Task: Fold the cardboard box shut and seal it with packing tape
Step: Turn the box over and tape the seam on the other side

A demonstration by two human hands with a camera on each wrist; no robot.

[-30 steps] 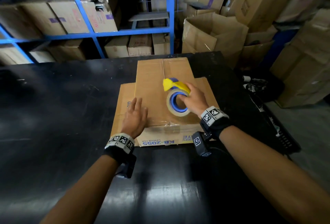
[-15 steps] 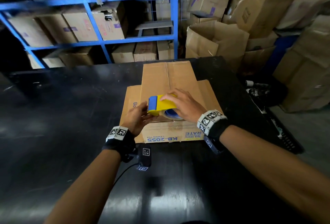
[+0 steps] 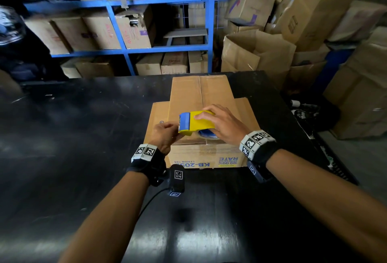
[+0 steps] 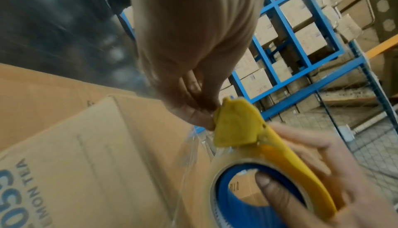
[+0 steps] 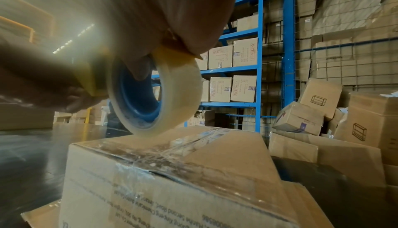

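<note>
A brown cardboard box (image 3: pixel 201 95) stands on the black table (image 3: pixel 83 126), its top flaps shut, with clear tape along the seam (image 5: pixel 193 139). My right hand (image 3: pixel 222 124) grips a yellow tape dispenser (image 3: pixel 199 122) just above the box's near edge, one finger inside the blue core (image 4: pixel 267 182) of the clear tape roll (image 5: pixel 178 85). My left hand (image 3: pixel 167 133) pinches the loose tape end (image 4: pixel 187 146) at the dispenser's blue cutter edge (image 3: pixel 184 121). A short clear strip hangs from that pinch toward the box.
Flat cardboard (image 3: pixel 157 116) sticks out from under the box on both sides. Blue shelving (image 3: pixel 209 22) full of boxes stands behind the table. Loose open boxes (image 3: pixel 257 53) are piled at the right, past the table's right edge.
My left hand has lifted off the box top and taken the tape end at the cutter. My right hand has turned the dispenser so its cutter points left.
</note>
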